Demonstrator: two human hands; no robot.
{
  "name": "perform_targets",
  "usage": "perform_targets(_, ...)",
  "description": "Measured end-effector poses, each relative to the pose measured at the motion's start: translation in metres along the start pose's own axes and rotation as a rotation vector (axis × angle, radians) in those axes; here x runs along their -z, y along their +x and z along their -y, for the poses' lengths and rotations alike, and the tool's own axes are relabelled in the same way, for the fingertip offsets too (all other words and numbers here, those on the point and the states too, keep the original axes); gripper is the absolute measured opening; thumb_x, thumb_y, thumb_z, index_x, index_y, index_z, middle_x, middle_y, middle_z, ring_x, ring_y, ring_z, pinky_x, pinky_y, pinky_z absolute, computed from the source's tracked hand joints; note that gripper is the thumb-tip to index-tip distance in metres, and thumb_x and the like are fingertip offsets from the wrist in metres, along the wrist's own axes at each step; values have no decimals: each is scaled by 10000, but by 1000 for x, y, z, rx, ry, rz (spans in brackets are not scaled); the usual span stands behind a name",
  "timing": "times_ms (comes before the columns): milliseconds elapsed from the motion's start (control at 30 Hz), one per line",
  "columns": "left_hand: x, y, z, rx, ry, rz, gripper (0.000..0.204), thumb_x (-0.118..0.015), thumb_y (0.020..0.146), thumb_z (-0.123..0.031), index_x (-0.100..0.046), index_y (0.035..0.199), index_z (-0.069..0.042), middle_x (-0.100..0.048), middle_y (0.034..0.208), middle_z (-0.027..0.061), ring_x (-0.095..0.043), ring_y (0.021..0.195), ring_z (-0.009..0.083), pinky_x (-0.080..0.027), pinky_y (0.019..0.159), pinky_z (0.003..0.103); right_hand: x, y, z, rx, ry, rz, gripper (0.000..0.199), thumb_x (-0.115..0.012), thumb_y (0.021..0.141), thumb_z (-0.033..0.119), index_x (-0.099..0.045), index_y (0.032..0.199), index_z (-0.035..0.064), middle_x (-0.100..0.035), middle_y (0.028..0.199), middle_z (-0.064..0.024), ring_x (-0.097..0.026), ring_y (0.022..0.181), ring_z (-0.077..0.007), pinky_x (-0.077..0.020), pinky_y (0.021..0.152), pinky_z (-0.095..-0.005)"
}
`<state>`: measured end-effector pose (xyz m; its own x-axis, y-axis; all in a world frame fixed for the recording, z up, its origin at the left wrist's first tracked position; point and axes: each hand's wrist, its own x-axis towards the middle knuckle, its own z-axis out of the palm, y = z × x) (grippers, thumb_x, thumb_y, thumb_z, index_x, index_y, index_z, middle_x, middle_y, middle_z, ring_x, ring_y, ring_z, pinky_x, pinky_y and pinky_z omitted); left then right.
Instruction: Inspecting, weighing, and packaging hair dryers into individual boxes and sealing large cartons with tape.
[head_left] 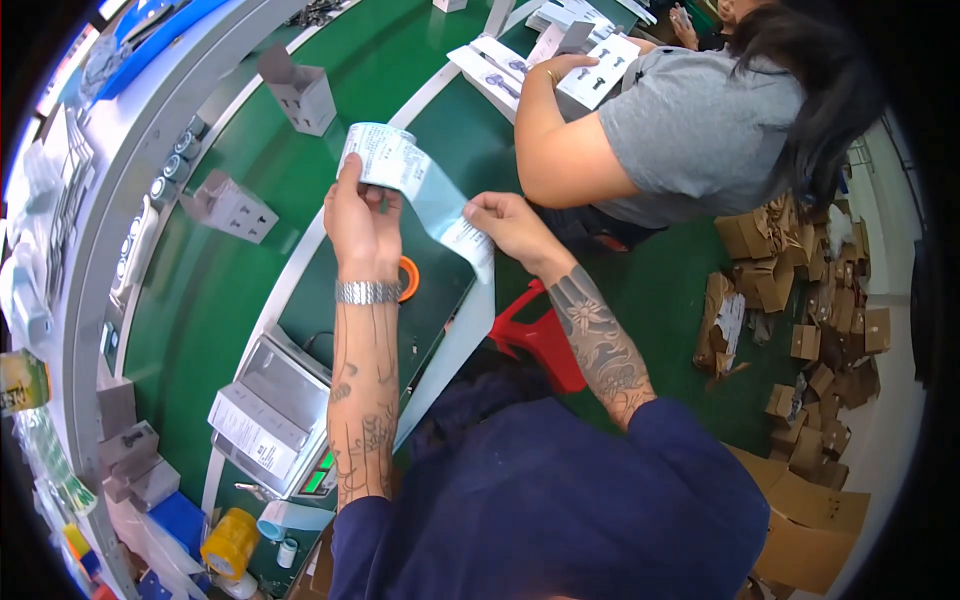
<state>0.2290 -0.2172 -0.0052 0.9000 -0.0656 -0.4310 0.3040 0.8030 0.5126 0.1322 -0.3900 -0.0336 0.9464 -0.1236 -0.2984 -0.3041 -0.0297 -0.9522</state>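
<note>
My left hand (362,225) is closed on a roll of printed white labels (385,152), thumb on its face and fingers beneath. From the roll a light blue backing strip (436,212) runs across to my right hand (515,230). Thumb and forefinger of that hand pinch the strip beside a printed label (466,238). Past the pinch, the strip hangs down along the table's edge toward my body. An orange ring (409,279), perhaps a tape roll, lies on the table behind my left wrist.
A scale (285,365) bearing a white box (255,430) stands left of my left forearm. Open boxes (300,95) sit on the green belt. A co-worker in grey (690,130) handles a carton at right, near a red stool (550,345). Cardboard boxes (815,370) pile up at far right.
</note>
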Motion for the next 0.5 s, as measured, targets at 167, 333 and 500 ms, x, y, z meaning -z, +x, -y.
perform_targets(167, 10, 83, 5, 21, 158, -151, 174, -666, 855, -139, -595, 960, -19, -506, 698, 10, -451, 584, 73, -414, 552, 240, 12, 24, -22, -193, -30, 119, 255, -591, 942, 241, -642, 869, 2, -605, 704, -9, -510, 563, -59, -407, 513, -176)
perform_targets(333, 26, 125, 33, 22, 385, -249, 241, -696, 827, -167, -484, 883, -67, -533, 776, 46, -448, 502, 73, -397, 461, 212, 62, 44, -53, -232, 156, 136, 279, -569, 961, 280, -631, 856, 28, -589, 697, -14, -504, 539, -63, -419, 503, -178)
perform_targets(500, 47, 111, 72, 4, 476, -404, 272, -705, 816, -186, -455, 833, -79, -515, 754, 47, -470, 537, 104, -429, 506, 244, 110, 91, -75, -2, -537, -95, 350, -553, 956, 302, -647, 740, 43, -591, 629, -38, -506, 505, -134, -406, 463, -241)
